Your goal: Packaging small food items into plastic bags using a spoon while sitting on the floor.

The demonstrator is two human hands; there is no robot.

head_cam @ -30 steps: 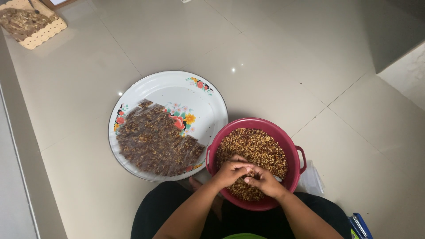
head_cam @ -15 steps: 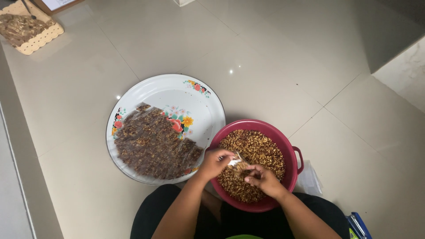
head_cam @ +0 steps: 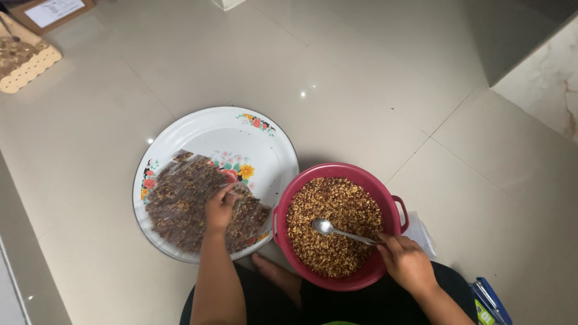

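Note:
A pink bowl (head_cam: 385, 192) full of brown crumbly grain mix sits on the tiled floor in front of my crossed legs. My right hand (head_cam: 407, 262) grips the handle of a metal spoon (head_cam: 340, 232) whose bowl rests on the mix. Left of the bowl lies a round white floral tray (head_cam: 211, 129) carrying several small clear packets of the same mix (head_cam: 180, 204). My left hand (head_cam: 221, 206) is over the packets, fingers curled down onto one of them.
A scalloped tan tray (head_cam: 24, 63) with more brown mix lies at the far left corner beside a cardboard box (head_cam: 51, 12). A clear plastic sheet (head_cam: 421, 232) sits right of the bowl, and a blue packet (head_cam: 490, 301) is by my right knee.
Both hands were together over the bowl. My left hand has moved left onto the packets on the tray, and my right hand now holds the spoon at the bowl's near rim.

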